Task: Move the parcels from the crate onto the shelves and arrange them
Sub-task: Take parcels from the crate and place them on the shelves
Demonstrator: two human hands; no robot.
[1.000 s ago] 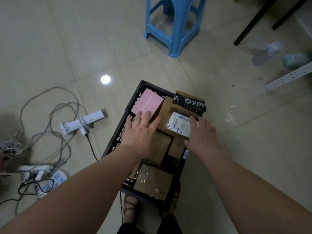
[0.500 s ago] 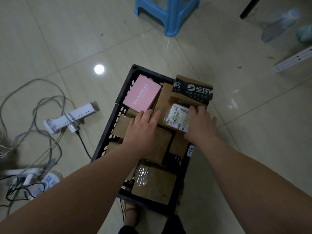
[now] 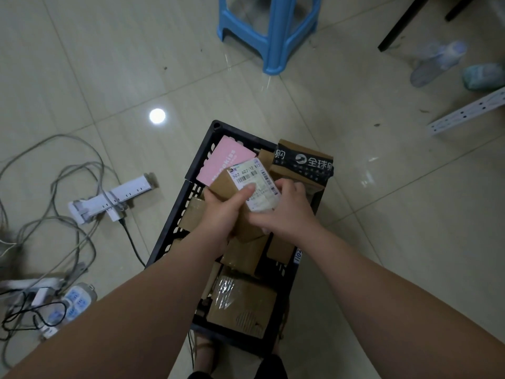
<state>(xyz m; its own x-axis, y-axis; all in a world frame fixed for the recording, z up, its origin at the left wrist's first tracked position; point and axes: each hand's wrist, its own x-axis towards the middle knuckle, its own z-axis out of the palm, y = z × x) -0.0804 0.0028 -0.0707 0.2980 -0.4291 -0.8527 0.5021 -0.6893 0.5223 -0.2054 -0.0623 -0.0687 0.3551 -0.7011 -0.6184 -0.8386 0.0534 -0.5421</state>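
Note:
A black plastic crate [image 3: 175,222] stands on the floor below me, filled with several cardboard parcels. Both hands hold one brown parcel with a white shipping label [image 3: 247,181], tilted and raised above the others. My left hand [image 3: 221,212] grips its left side with the thumb on the label. My right hand [image 3: 284,212] grips its right side. A pink box [image 3: 221,162] lies at the crate's far left. A brown parcel with black printed tape [image 3: 303,165] leans at the far right. A taped parcel [image 3: 240,307] lies at the near end.
A blue plastic stool [image 3: 270,31] stands beyond the crate. White power strips [image 3: 109,199] and tangled cables [image 3: 54,242] cover the floor at left. A white perforated metal rail [image 3: 470,110], plastic bags and black table legs [image 3: 396,26] are at the right.
Both hands lay flat on the parcels in the crate; now they have closed on the labelled parcel and raised it, tilted, above the rest.

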